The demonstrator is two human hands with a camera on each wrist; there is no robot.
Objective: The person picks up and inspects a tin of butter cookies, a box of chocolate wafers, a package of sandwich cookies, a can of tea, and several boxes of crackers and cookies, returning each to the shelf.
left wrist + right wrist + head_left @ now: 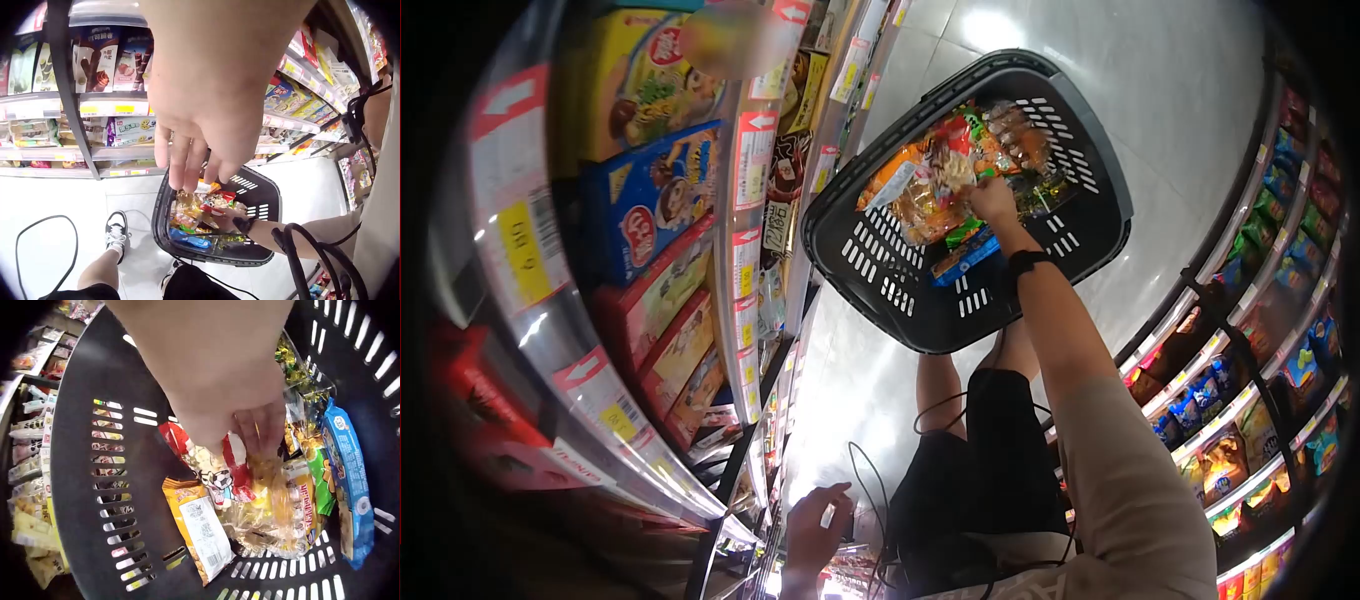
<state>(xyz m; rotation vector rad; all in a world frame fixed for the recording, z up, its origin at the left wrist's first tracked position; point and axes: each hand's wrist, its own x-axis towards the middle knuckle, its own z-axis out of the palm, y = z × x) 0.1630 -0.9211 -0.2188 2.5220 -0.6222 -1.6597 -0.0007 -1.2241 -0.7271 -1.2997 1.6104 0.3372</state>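
My right hand [995,200] reaches down into a black plastic shopping basket [1106,125] that stands on the floor ahead of me. Its fingers grip a red-and-white snack packet [215,472] with a cartoon print, lying over the other goods. Around it are an orange packet with a white label panel [203,531], a clear crinkled bag [269,506], a green packet [322,478] and a long blue packet [350,481]. My left hand [818,525] hangs beside my left leg, fingers relaxed, holding nothing; the left wrist view shows it against the shelves and basket.
Shelves with boxed snacks [662,195] and price tags rise close on the left. More shelves with bagged snacks [1225,465] curve along the right. A dark cable [47,219] loops near my legs, and grey floor [1180,80] runs beyond the basket.
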